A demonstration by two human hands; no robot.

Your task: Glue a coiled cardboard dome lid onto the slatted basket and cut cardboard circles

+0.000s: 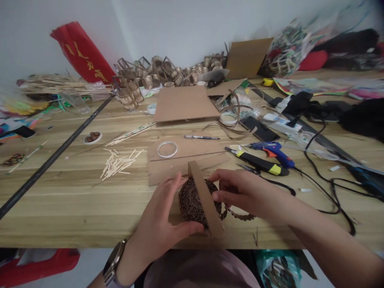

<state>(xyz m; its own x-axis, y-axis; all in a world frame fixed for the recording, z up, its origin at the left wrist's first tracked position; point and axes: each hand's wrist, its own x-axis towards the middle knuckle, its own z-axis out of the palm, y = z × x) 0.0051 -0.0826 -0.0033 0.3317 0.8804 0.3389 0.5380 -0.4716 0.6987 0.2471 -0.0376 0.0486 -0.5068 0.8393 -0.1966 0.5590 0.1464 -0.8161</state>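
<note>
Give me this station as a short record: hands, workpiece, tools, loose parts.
Left hand: spread around the left side of the brown corrugated coil, thumb at its near edge
Right hand: at the coil's right side
Workpiece: coil, with a flat cardboard strip across its top
Tools: blue glue gun and black-and-yellow utility knife, beyond the right hand
Loose parts: pale wooden sticks, piled left

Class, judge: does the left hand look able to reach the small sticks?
Probably yes: nothing visible blocks the left hand from the small sticks, though it curves partway around the brown coil.
</note>
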